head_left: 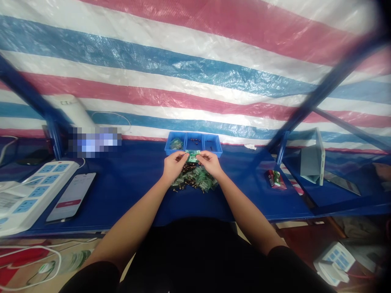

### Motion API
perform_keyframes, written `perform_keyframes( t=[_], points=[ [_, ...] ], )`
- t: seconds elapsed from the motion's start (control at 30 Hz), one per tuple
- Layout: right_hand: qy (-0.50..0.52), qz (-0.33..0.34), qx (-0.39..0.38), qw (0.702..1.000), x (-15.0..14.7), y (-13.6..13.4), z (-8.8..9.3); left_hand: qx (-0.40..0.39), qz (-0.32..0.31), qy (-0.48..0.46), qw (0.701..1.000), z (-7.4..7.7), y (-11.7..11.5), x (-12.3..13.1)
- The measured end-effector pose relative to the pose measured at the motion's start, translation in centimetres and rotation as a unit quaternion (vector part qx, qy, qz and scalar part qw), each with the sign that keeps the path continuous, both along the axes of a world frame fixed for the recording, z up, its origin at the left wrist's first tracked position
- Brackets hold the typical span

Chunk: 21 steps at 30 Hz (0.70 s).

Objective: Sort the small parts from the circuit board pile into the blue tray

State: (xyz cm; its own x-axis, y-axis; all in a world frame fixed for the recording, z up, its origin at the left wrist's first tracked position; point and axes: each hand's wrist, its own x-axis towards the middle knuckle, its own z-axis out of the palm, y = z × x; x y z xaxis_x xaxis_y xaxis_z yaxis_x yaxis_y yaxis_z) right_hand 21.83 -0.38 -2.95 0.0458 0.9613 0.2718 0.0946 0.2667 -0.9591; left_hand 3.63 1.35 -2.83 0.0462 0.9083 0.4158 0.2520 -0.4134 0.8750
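Note:
A small green-and-clear plastic packet (192, 156) is held up flat by its two sides. The fingers of my left hand (175, 165) pinch its left edge, and those of my right hand (210, 163) pinch the right edge. Beneath both hands lies a pile of similar green packets (205, 179), mixed with small bronze-coloured screws (180, 185). Just beyond stands a blue three-compartment tray (167, 145). Its left compartment contains green packets (176, 143), the middle one several screws (195, 141), and the right one a few small dark pieces.
On the blue table's left are a white power strip (39, 189) and a phone (71, 197). A small red-and-green box (276, 180) lies to the right, before a blue metal post (282, 148). Striped sheeting (189, 73) hangs behind. A crumpled white scrap (250, 147) lies near the back edge.

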Motion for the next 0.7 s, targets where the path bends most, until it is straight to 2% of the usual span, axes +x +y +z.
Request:
perform_keyframes(
  t=[0.4,0.53,0.63,0.7],
  points=[
    [-0.006,-0.010,0.002,1.000,-0.01,-0.03,0.10,-0.002,-0.005,0.011,1.000,0.15,-0.19,-0.13],
    [0.004,-0.037,0.024,0.999,-0.09,-0.09,0.24,-0.024,-0.036,-0.032,0.999,0.32,-0.42,0.07],
    [0.023,-0.019,0.007,1.000,-0.04,-0.08,0.27,-0.020,-0.051,-0.053,0.997,0.59,-0.63,0.13],
    [0.035,-0.011,-0.012,0.999,0.02,-0.01,0.22,-0.014,-0.035,-0.038,0.999,0.78,-0.70,0.07]
  ],
)
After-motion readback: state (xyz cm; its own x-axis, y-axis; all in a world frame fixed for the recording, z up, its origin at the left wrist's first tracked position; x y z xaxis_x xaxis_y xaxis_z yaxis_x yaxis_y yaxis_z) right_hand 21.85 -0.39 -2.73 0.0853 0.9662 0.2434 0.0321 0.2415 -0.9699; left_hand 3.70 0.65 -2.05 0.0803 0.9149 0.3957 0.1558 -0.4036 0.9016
